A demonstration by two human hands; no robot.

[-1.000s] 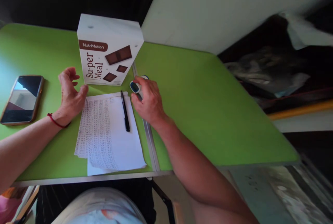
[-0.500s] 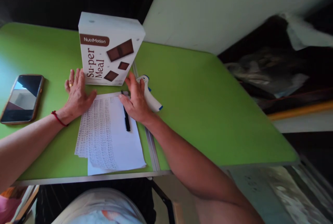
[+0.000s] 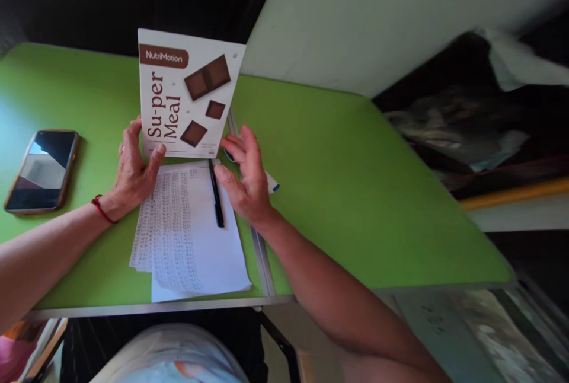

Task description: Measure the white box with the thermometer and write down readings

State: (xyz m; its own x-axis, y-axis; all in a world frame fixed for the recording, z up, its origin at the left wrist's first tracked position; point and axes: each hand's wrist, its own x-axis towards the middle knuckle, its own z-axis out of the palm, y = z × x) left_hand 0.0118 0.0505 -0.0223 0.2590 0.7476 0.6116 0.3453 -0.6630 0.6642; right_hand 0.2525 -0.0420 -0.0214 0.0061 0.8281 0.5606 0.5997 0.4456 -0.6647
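Note:
A white box [image 3: 175, 89] printed "NutriMotion Su-per Meal" with chocolate bar pictures stands before me, its front face toward me. My left hand [image 3: 136, 166] grips its lower left corner, thumb on the front and fingers behind the side. At the lower right edge is my right hand [image 3: 244, 178], fingers and thumb spread, the lower fingertips at or just beside the box. Below the box lie handwritten paper sheets [image 3: 195, 235] with a black pen [image 3: 217, 196] on them. A white handheld device with a blue end [image 3: 272, 183] is mostly hidden behind my right hand.
A phone [image 3: 42, 169] in a brown case lies face up at the left of the green table [image 3: 355, 193]. A metal seam [image 3: 262, 258] runs across the tabletop. A pale wall [image 3: 320, 21] rises behind, and a dark shelf with plastic bags [image 3: 462, 128] stands right.
The box has tipped so its top face no longer shows, and its lower edge has shifted slightly toward me. My left thumb has come onto its front; my right hand has turned, fingers spreading.

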